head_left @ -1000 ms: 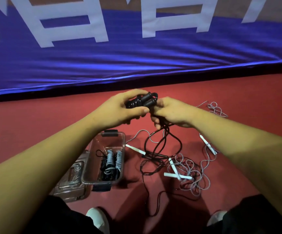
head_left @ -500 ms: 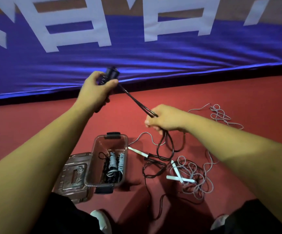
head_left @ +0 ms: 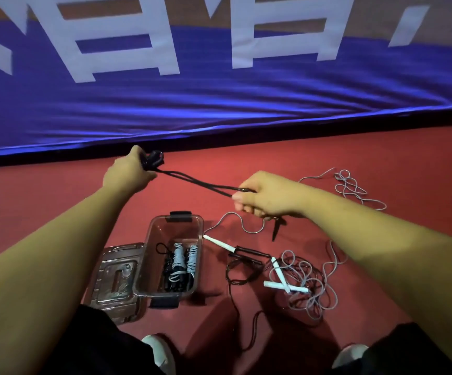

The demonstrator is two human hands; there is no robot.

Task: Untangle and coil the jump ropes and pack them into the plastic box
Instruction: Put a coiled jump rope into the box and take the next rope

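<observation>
Red floor [head_left: 57, 201] stretched from the person's knees to a blue mat [head_left: 219, 104] with large white lettering that stood along its far edge. The left hand [head_left: 130, 171] was raised near the foot of that mat, its grip closed around a pair of black handles [head_left: 153, 159] bunched together. From them the black jump rope [head_left: 198, 181] ran in doubled strands, pulled fairly straight, down and across to the right hand [head_left: 262, 194], whose grip pinched the strands between thumb and curled fingers. Below that hand the rope dropped toward the floor, where more black cord looped near a dark handle [head_left: 252, 251]. The clear plastic box [head_left: 175, 230] sat open on the floor between the two forearms, nearer the left one, with dark latches at both short ends. Inside it, toward the near end, lay coiled ropes [head_left: 181, 262], grey and black, side by side. Its clear lid [head_left: 116, 277] lay flat against the box's left side. To the right of the box grey jump ropes [head_left: 308, 282] lay in a loose tangle with several white handles [head_left: 281, 277] crossing one another, and a further grey loop [head_left: 352, 189] trailed off beyond the right wrist. Two pale shoes [head_left: 157, 353] showed at the bottom edge.
</observation>
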